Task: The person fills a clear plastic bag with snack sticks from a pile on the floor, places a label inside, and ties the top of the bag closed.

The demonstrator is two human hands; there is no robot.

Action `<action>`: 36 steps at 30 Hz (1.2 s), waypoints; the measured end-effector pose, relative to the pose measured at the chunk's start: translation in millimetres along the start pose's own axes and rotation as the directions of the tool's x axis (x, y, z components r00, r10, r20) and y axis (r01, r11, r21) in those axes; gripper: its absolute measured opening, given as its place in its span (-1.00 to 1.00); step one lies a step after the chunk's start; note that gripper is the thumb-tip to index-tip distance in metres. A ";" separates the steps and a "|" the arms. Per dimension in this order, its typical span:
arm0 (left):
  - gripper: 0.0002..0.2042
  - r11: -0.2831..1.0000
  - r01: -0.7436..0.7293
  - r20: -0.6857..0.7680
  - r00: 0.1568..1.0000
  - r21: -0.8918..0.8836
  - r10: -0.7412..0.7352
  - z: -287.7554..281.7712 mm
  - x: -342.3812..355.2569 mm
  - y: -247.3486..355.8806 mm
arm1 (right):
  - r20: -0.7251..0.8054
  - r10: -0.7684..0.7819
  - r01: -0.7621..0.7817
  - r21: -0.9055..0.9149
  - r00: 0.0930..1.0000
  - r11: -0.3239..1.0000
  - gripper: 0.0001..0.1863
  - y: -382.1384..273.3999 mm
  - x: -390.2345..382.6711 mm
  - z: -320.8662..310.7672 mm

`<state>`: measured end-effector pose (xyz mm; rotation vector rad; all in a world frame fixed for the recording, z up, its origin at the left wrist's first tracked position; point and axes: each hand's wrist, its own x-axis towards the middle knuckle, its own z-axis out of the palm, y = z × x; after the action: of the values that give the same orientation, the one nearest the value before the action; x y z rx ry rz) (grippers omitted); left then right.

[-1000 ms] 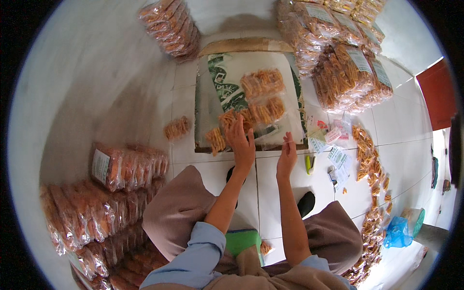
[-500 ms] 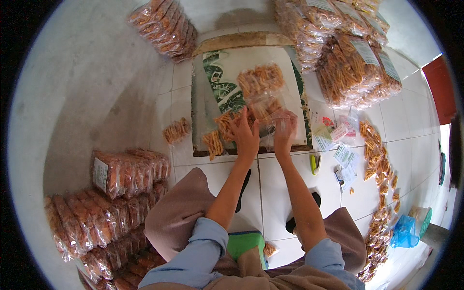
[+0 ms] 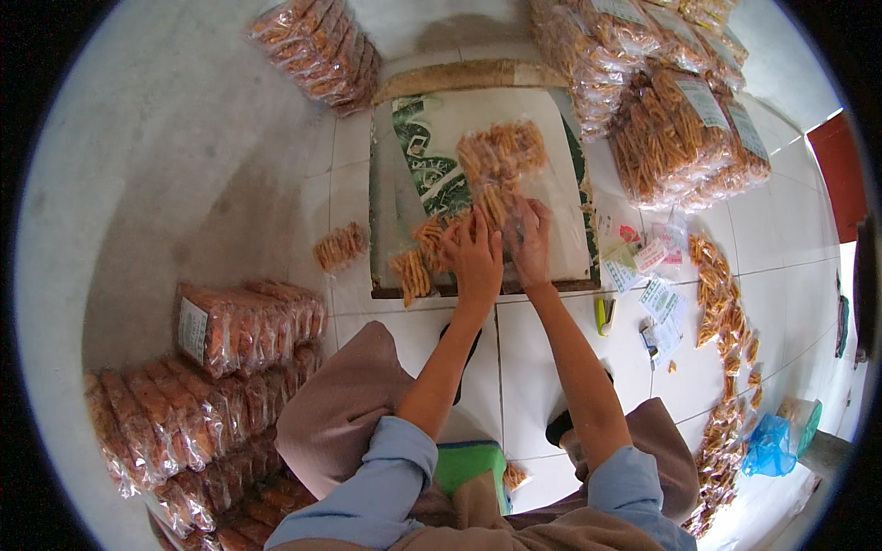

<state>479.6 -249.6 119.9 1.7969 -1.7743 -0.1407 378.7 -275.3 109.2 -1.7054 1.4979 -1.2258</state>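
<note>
On the low board (image 3: 570, 230), a clear plastic bag (image 3: 503, 151) lies flat with small packs of brown fried snack sticks in it. My left hand (image 3: 476, 262) holds a small pack of snack sticks (image 3: 496, 207) from its near left side, fingers pointing away from me. My right hand (image 3: 530, 246) is closed on the clear bag at the right of that pack, with plastic film over the fingers. Loose small packs (image 3: 411, 274) rest on the board just left of my left hand; one more pack (image 3: 339, 248) is on the floor beside the board.
Stacks of filled bags stand at the left (image 3: 248, 331), far left (image 3: 317, 50) and far right (image 3: 675, 129). Right of the board are paper labels (image 3: 660, 298) and a yellow-green stapler (image 3: 604, 316). A long heap of small packs (image 3: 721, 367) runs along the right, near a blue plastic bag (image 3: 770, 445).
My hands have come closer together, the right one moving slightly away from me and left. The small pack now sits between them at the mouth of the clear bag.
</note>
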 end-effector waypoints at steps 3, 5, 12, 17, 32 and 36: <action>-0.56 0.996 -0.004 -0.017 1.000 0.085 0.005 -1.3 0.9 -0.2 | -0.065 -0.033 0.031 -0.040 0.997 0.999 -0.30 -1.5 -1.4 0.8; -0.56 0.999 0.014 -0.029 0.999 0.044 -0.012 -2.2 1.9 -0.5 | -0.032 -0.084 0.079 -0.116 0.996 0.990 -0.28 -1.5 -1.5 -2.1; -0.54 0.992 -0.008 -0.017 1.000 0.125 0.010 -2.1 2.6 4.6 | 0.191 -0.159 0.176 -0.074 0.969 0.982 -0.24 0.7 12.3 -14.9; -0.53 0.991 0.026 0.003 1.000 0.135 -0.027 -4.7 2.6 4.7 | 0.173 -0.243 0.274 -0.187 0.955 0.943 -0.22 -1.4 10.7 -18.9; -0.55 0.754 0.471 -0.135 0.801 -0.457 -0.583 -101.6 -60.9 -72.0 | -0.325 0.047 -0.086 -0.105 0.945 0.991 -0.69 -90.5 -155.4 14.2; -0.50 0.616 0.587 0.156 0.778 -0.526 -0.609 -101.8 -52.6 -90.8 | -0.034 -0.167 0.155 -0.231 0.985 0.960 -0.68 -106.6 -83.0 51.1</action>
<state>602.1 -172.9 141.7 1.8374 -0.8738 -0.8029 476.0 -179.6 156.7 -1.9935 1.6099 -1.2281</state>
